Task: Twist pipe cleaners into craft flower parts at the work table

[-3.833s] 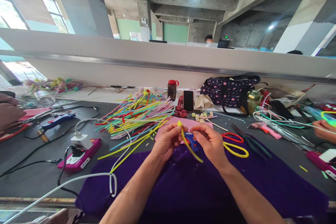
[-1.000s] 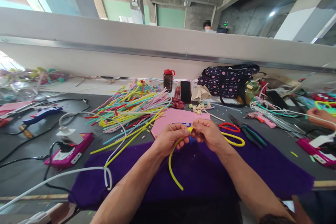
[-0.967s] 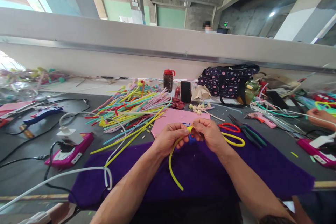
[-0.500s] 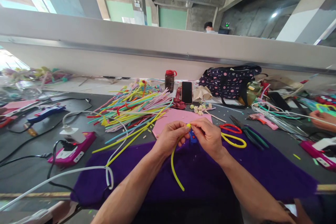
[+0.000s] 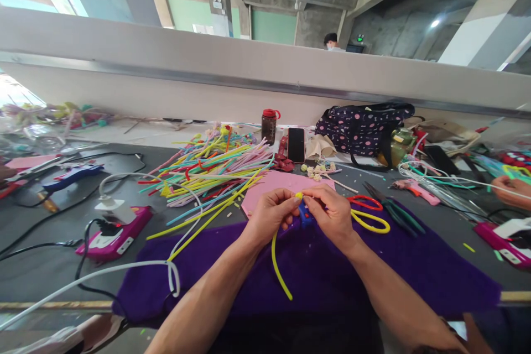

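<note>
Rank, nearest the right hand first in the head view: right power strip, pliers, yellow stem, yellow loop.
From the right hand:
1. Yellow stem: touching it.
2. Yellow loop: just right of the hand.
3. Pliers: mostly right of the loop.
4. Right power strip: picture's right edge.

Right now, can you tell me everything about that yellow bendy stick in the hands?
The yellow stick is long, thin and soft-looking; I can't tell its exact material. Its top is a small lump at the fingertips of the left hand and right hand. Part is hidden by the left hand; below, its tail curves down and rightward, over the purple cloth.
</note>
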`<action>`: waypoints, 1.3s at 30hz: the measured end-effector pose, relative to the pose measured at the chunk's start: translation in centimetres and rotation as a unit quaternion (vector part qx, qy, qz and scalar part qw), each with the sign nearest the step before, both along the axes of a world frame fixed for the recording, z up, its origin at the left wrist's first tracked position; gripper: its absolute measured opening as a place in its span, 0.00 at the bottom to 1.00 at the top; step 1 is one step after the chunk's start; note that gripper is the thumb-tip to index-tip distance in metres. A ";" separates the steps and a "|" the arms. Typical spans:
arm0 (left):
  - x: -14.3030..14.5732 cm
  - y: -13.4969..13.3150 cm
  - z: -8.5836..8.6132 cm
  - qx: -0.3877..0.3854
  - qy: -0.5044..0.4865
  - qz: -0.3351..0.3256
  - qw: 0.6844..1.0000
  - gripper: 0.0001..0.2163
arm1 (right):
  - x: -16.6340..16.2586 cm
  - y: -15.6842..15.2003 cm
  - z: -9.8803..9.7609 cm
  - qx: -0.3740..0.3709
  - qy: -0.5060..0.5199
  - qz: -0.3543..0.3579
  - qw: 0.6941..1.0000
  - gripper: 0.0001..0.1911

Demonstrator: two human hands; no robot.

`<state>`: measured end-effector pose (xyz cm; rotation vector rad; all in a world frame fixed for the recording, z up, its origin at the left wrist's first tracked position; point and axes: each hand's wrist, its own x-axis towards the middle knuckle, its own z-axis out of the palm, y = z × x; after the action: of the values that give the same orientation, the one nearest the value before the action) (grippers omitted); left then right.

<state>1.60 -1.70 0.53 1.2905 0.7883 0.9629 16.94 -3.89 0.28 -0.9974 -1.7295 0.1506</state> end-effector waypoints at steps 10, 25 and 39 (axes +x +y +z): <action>-0.1 0.0 0.1 0.027 0.085 0.000 0.996 0.14 | 0.0 -0.1 0.4 -0.194 0.101 0.073 0.973 0.07; 0.2 0.2 -0.3 0.017 0.130 0.026 0.991 0.14 | 0.5 1.2 -0.9 -0.315 0.142 0.176 0.922 0.14; -0.6 1.1 0.0 -0.084 0.003 -0.081 0.993 0.13 | 0.6 1.6 -0.6 -0.327 0.251 0.156 0.897 0.15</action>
<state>1.00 -0.63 0.54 1.1908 0.7417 0.7477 17.51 -2.32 -0.36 -1.0153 -1.3485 1.1620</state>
